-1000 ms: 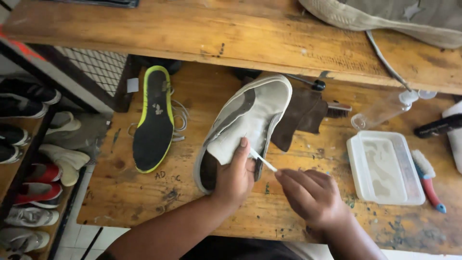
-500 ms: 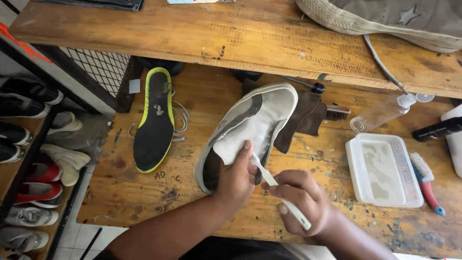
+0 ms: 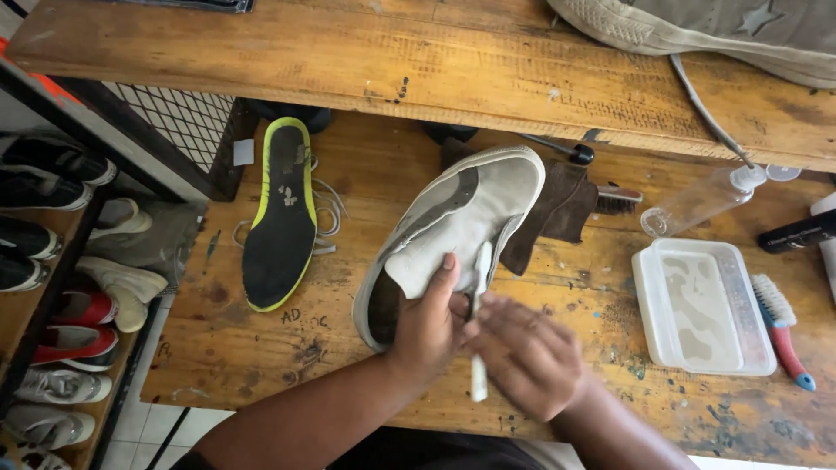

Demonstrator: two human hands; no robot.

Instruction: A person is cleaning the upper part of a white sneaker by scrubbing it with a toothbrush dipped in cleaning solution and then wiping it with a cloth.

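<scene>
Shoe (image 3: pixel 453 235) gripped by left hand (image 3: pixel 427 326), tray (image 3: pixel 649 296) holding water

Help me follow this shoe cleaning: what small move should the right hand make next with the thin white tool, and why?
Probably a short stroke of the thin white tool along the grey shoe near its tongue. The left hand pins the shoe's tongue, the right hand grips the tool upright beside it, and its upper end lies at the opening, so the shoe looks steadied for working there.

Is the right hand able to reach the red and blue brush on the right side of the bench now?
Probably yes, but not at once. The right hand holds a white brush against the grey shoe. The red and blue brush lies beyond the white tray, with bare bench below the tray.
</scene>
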